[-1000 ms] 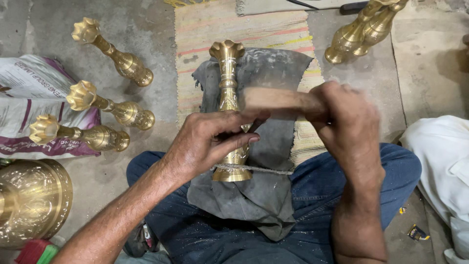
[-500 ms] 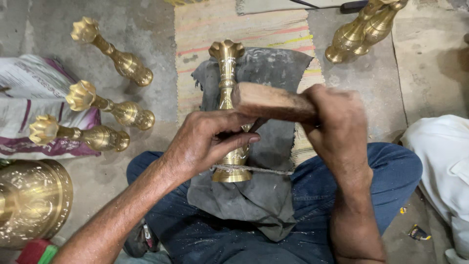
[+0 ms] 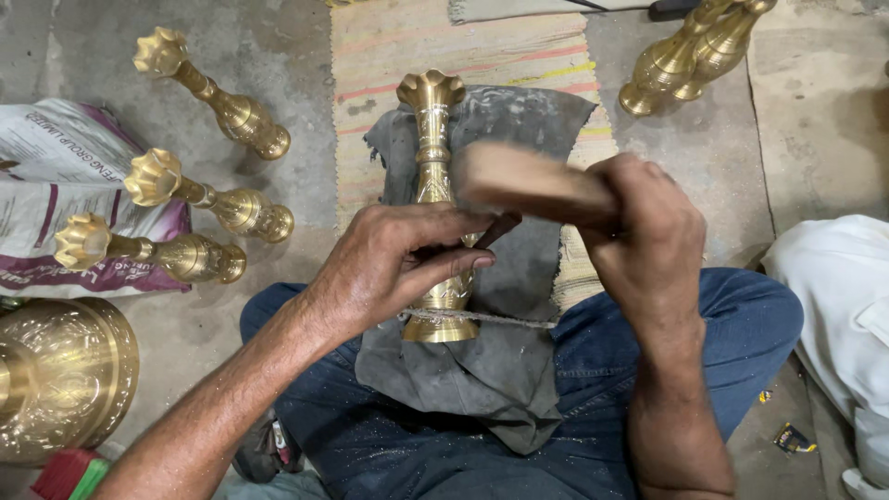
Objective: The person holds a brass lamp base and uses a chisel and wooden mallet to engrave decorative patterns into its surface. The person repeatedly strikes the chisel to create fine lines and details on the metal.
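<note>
A slim brass vase lies lengthwise on a grey cloth across the worker's lap, mouth pointing away. The left hand pinches a dark chisel against its body; just right, the right hand grips a blurred wooden mallet above the chisel's end.

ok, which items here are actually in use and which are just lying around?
In use: left hand on a thin dark tool; right hand gripping wooden mallet; brass vase on grey cloth.
Lying about: three brass vases, brass pair, printed sack, striped mat.
</note>
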A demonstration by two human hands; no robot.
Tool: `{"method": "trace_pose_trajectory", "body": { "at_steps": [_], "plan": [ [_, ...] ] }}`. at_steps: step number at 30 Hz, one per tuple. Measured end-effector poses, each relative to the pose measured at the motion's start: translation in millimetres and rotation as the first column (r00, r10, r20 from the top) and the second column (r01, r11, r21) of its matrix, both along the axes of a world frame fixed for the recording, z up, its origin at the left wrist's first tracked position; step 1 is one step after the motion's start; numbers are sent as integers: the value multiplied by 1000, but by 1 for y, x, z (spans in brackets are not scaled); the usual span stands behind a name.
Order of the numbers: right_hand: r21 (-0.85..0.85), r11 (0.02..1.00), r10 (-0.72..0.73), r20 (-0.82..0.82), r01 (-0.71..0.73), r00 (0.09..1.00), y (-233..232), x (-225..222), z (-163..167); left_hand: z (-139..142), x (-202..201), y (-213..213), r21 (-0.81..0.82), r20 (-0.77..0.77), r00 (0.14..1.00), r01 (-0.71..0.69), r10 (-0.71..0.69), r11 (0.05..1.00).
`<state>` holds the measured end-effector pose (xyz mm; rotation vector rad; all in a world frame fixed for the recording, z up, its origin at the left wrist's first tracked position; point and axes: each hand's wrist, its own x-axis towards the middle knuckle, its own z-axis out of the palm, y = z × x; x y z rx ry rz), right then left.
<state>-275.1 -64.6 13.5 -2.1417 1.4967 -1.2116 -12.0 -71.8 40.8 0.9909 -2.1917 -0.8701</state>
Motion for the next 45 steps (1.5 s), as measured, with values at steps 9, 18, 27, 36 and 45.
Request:
{"method": "trace_pose_trajectory", "body": {
  "at_steps": [9,18,27,36,45],
  "plan": [
    [242,970,-70,241,10,968,-3,3,-1,5,0,-1,1,19,1000,-5,5,1000],
    [-77,997,-38,-156,27,987,0,5,6,3,0,-2,53,28,1000,2,-4,999],
    [35,997,-64,69,61,996,5,8,-6,-1,1,-5,36,115,993,29,-33,999],
    [122,988,-107,110,94,988,-2,6,-3,2,2,-4,13,59,997,46,-47,999],
    [-145,989,-35,-66,25,997,1,13,6,2,3,-5,11,90,994,64,-65,998]
  ]
}}
